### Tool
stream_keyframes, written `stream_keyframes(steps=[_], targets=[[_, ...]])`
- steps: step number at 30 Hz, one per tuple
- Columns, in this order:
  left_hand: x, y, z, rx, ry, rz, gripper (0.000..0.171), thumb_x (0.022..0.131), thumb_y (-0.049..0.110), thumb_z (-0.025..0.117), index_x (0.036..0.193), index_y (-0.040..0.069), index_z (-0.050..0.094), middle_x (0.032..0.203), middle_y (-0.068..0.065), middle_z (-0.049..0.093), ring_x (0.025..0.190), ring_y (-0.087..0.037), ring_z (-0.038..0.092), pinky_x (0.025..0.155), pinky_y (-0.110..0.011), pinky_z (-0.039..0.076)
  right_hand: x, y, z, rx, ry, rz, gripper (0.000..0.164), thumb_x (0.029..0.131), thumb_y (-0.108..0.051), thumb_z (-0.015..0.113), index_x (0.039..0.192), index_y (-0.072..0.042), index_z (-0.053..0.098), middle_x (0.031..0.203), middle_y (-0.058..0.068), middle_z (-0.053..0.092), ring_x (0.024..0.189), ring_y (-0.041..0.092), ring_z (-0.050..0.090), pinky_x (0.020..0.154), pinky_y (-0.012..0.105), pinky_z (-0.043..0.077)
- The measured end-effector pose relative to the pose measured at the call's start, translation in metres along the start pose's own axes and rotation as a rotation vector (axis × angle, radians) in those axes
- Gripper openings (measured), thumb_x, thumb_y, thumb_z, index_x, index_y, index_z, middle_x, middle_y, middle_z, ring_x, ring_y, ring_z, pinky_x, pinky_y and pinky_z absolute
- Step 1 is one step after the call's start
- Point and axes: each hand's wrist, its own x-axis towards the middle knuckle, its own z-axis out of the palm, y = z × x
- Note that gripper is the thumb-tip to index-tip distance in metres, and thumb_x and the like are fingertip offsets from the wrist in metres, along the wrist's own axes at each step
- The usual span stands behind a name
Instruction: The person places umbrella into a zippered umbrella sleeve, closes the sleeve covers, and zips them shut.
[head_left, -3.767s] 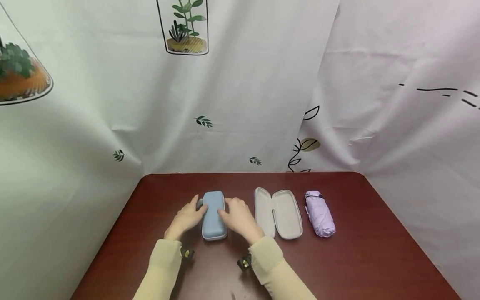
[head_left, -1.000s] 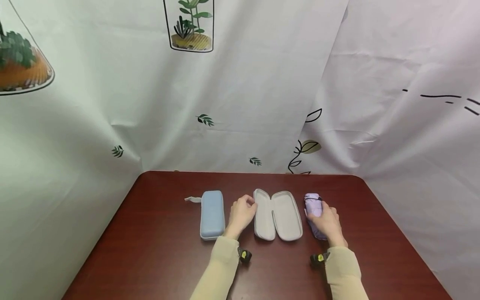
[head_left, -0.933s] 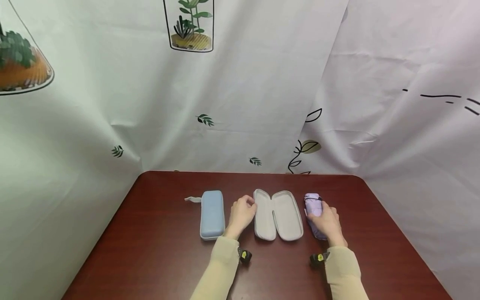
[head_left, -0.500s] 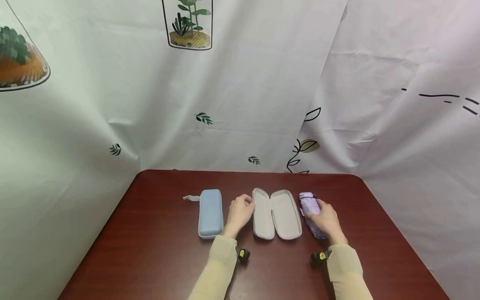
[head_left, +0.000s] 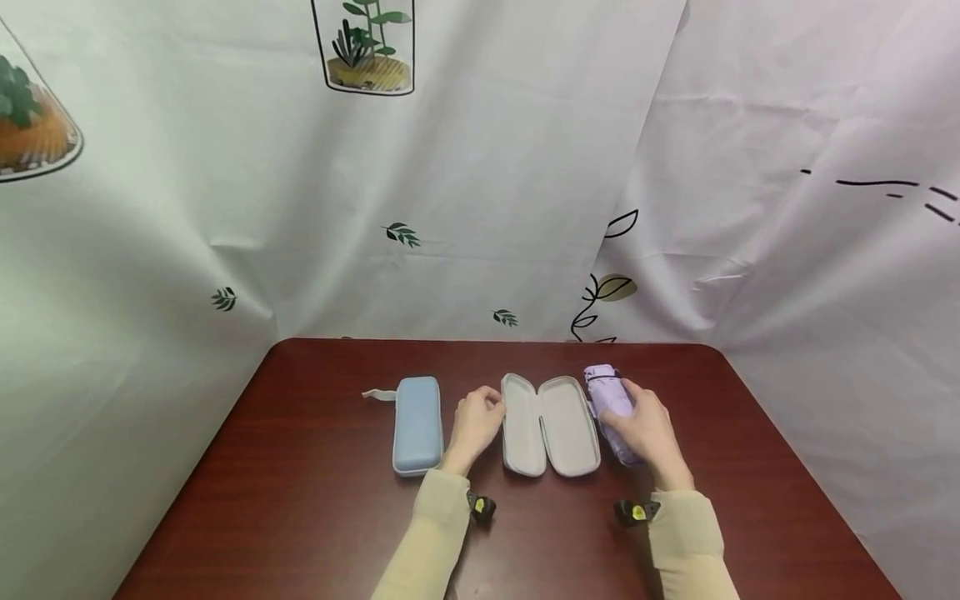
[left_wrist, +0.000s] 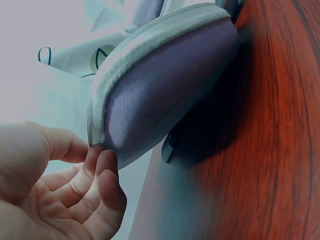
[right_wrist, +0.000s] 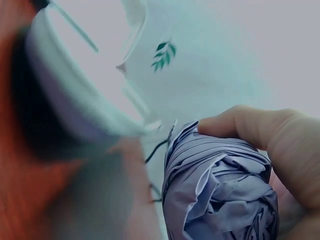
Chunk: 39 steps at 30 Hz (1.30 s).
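Observation:
A pale hard-shell case (head_left: 573,433) lies unfolded on the table, its two light-lined halves facing up. At its left rim, my left hand (head_left: 477,423) pinches the edge between thumb and fingers; the left wrist view shows the fingertips (left_wrist: 107,162) on the zip trim of the lilac-shelled case (left_wrist: 165,90). My right hand (head_left: 647,427) grips a folded lilac umbrella (head_left: 604,392) with a dark band near its far end, close to the case's right half. In the right wrist view, the umbrella's bunched fabric end (right_wrist: 225,195) faces the camera, the thumb along its upper side.
A closed light-blue case (head_left: 418,425) with a pale strap (head_left: 379,395) lies left of my left hand. All of it rests on a reddish-brown table (head_left: 315,500). A printed white curtain (head_left: 465,167) hangs behind the table's far edge.
Both hands have left the blue case, whose strap now sticks out left. My left hand took the open case's rim; my right hand took the umbrella and has brought it left towards that case.

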Motion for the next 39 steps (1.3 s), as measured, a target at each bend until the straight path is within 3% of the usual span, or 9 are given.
stream_keyframes(steps=[8, 14, 25, 39], targets=[[0.004, 0.0, -0.001, 0.013, 0.004, -0.01, 0.017, 0.086, 0.014, 0.061, 0.099, 0.005, 0.069, 0.069, 0.005, 0.061, 0.061, -0.011, 0.056, 0.061, -0.032, 0.047, -0.006, -0.033, 0.004, -0.018, -0.015, -0.047, 0.075, 0.074, -0.019, 0.073, 0.14, 0.004, 0.047, 0.118, 0.028, 0.056, 0.095, 0.036, 0.054, 0.079, 0.05, 0.044], [0.003, 0.0, -0.001, 0.009, -0.004, -0.015, 0.018, 0.087, 0.015, 0.061, 0.1, 0.005, 0.07, 0.069, 0.005, 0.061, 0.061, -0.011, 0.056, 0.061, -0.032, 0.047, -0.009, -0.046, 0.021, -0.029, -0.043, 0.004, 0.075, 0.074, -0.021, 0.074, 0.141, 0.0, 0.048, 0.12, 0.024, 0.055, 0.095, 0.036, 0.055, 0.078, 0.052, 0.045], [-0.003, 0.003, -0.001, -0.009, -0.022, 0.008, 0.016, 0.09, 0.013, 0.061, 0.101, 0.004, 0.069, 0.072, 0.004, 0.062, 0.065, -0.012, 0.057, 0.064, -0.035, 0.048, -0.008, -0.052, 0.052, -0.12, -0.035, 0.06, 0.073, 0.073, -0.025, 0.074, 0.138, -0.001, 0.051, 0.122, 0.027, 0.053, 0.102, 0.045, 0.056, 0.075, 0.061, 0.046], [-0.005, 0.003, 0.001, -0.021, -0.014, 0.009, 0.013, 0.089, 0.012, 0.061, 0.099, 0.007, 0.068, 0.07, 0.005, 0.061, 0.061, -0.011, 0.056, 0.061, -0.033, 0.047, -0.011, -0.044, 0.068, -0.083, -0.019, 0.029, 0.069, 0.076, -0.019, 0.071, 0.136, 0.008, 0.048, 0.122, 0.033, 0.051, 0.108, 0.05, 0.052, 0.088, 0.059, 0.042]])
